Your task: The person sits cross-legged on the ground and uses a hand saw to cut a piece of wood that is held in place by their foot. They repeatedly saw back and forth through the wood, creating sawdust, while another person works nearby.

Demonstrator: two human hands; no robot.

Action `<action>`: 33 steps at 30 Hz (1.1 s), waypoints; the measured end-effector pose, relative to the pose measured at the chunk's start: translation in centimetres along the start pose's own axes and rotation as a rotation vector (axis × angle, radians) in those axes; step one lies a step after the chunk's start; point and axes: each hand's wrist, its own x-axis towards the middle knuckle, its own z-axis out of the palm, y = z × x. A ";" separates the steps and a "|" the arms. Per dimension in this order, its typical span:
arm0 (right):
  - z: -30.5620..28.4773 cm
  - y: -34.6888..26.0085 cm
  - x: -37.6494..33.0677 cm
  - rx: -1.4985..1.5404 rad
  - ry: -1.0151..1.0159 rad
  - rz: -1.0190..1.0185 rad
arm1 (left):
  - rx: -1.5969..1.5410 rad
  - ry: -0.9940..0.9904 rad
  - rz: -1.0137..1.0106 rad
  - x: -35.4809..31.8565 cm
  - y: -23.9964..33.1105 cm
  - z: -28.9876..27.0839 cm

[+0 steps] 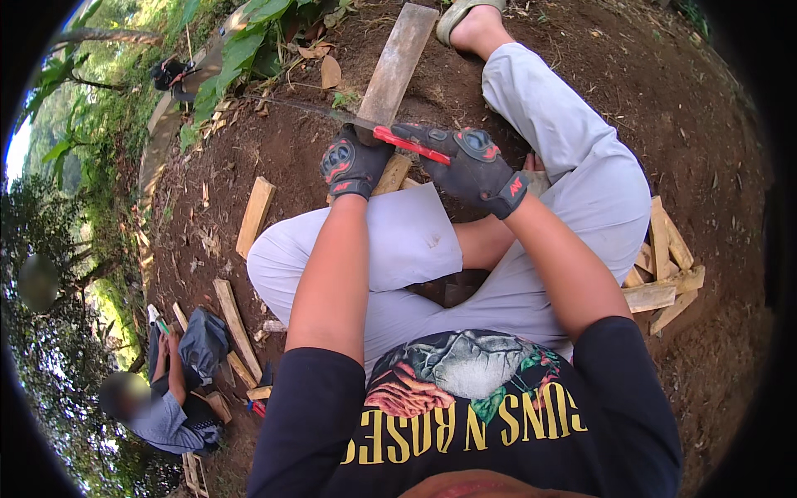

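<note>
1. We find a red-handled saw (413, 146) at the center of the scene, held over the lower part of a weathered wooden board (399, 62), its blade pointing out past the board's left edge. We cannot tell whether the teeth bite the wood.
2. The right hand (469, 159), in a black glove, has its grip closed around the handle, the forefinger side lying along it, a hold that seems meant to steer the blade.
3. The left hand (355, 163), gloved alike, has its grip closed on the board's left edge, just beside the blade, apparently to stop the wood from shifting; some fingertips are hidden from us.
4. Below the hands we note paler wood (392, 176), perhaps a prop that lifts the board's near end off the bare ground (706, 108). The far end runs up beside a sandaled foot (473, 31).
5. Folded legs in light grey trousers (573, 207) frame the work, a seat that probably lets both arms reach down in front.
6. Farther out, we see a pile of short wood pieces (664, 274) beside the right knee and a loose plank (256, 216) beyond the left one.
7. At the ground's left side, a co-worker (170, 423) sits bent over a green object (163, 329), near a dark bag (203, 340); large leaves (247, 54) border the upper edge.
</note>
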 end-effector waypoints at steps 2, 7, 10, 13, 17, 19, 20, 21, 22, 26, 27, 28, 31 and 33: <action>-1.6 -0.5 -1.9 -0.015 -0.039 0.021 | 0.025 0.015 -0.029 -0.8 -0.1 -0.2; -3.0 -0.4 -5.0 -0.029 0.027 -0.001 | 0.021 0.034 -0.028 -1.0 0.1 -0.3; -2.2 0.1 -3.5 0.025 0.050 -0.005 | 0.040 -0.002 -0.041 -0.7 0.0 -0.3; -0.5 -0.6 -1.3 -0.051 0.040 0.000 | 0.011 0.055 0.016 -0.5 -0.4 0.3; -0.4 0.4 -3.5 -0.030 0.051 0.003 | 0.026 0.057 -0.006 -1.0 -0.3 0.0; -1.1 1.0 -5.3 -0.044 0.075 -0.020 | 0.017 0.060 -0.005 -0.9 -0.4 0.1; -0.9 1.0 -5.6 -0.065 0.066 -0.011 | 0.007 0.061 0.003 -1.0 -0.5 0.1; -1.0 0.8 -5.6 -0.087 0.059 -0.003 | -0.003 0.064 0.014 -0.9 -0.6 0.1; -1.1 0.7 -5.6 -0.108 0.052 0.004 | 0.005 0.053 0.003 -0.8 -0.6 0.2; 0.1 0.1 -1.8 -0.089 -0.036 0.040 | -0.001 0.035 0.036 0.3 -1.6 1.6; -0.6 -1.2 -0.5 -0.100 -0.101 0.081 | -0.013 0.043 0.065 0.6 -1.6 1.5; -1.0 -1.8 0.1 -0.111 -0.166 0.123 | 0.011 0.040 0.050 0.6 -1.8 1.4; -1.3 -0.1 -2.6 -0.039 -0.027 0.061 | 0.051 0.012 0.000 -0.1 -1.0 0.6; -1.9 1.3 -5.2 0.002 0.042 0.041 | 0.044 -0.027 -0.045 -0.8 0.0 -0.5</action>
